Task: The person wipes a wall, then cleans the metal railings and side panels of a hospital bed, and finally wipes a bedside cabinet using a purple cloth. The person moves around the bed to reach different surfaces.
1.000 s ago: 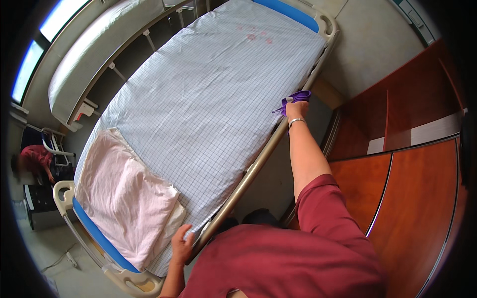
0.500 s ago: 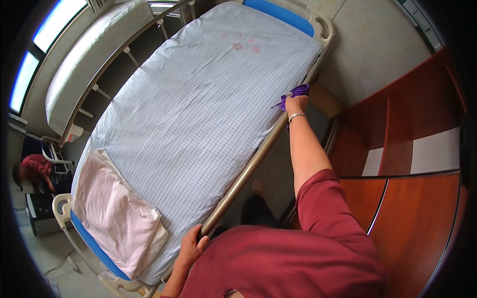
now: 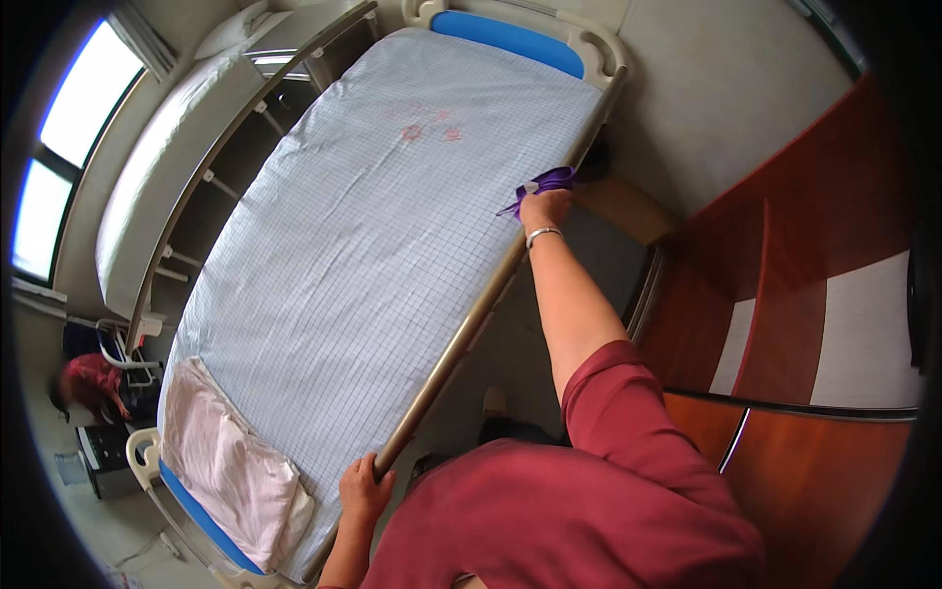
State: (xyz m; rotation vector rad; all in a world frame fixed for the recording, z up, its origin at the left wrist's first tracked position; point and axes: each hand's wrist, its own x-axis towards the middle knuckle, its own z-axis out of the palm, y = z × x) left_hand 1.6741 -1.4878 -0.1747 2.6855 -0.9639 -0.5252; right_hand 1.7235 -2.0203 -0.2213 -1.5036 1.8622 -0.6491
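Observation:
A long bronze-coloured side rail [image 3: 453, 350] runs along the near side of a bed covered with a pale checked sheet [image 3: 324, 245]. My left hand [image 3: 366, 488] is wrapped round the rail close to its lower end. Farther up, my right hand [image 3: 546, 208] is closed on a crumpled purple cloth [image 3: 551, 181] at the rail; part of the cloth hangs over the sheet's edge. Red printed marks show on the upper part of the sheet. Folded pink bedding [image 3: 226, 461] lies at the bed's near-left end.
Blue-and-cream end boards [image 3: 505, 41] close off the bed. Its other rail [image 3: 221, 147] stands along the far side, with a second bed [image 3: 147, 157] by the window. To my right is a red-brown wooden cabinet [image 3: 834, 481]. Another person [image 3: 93, 383] bends down at the far left.
The whole view has shifted, so the bed appears farther left and lower. Both hands keep their holds at about the same places along the rail.

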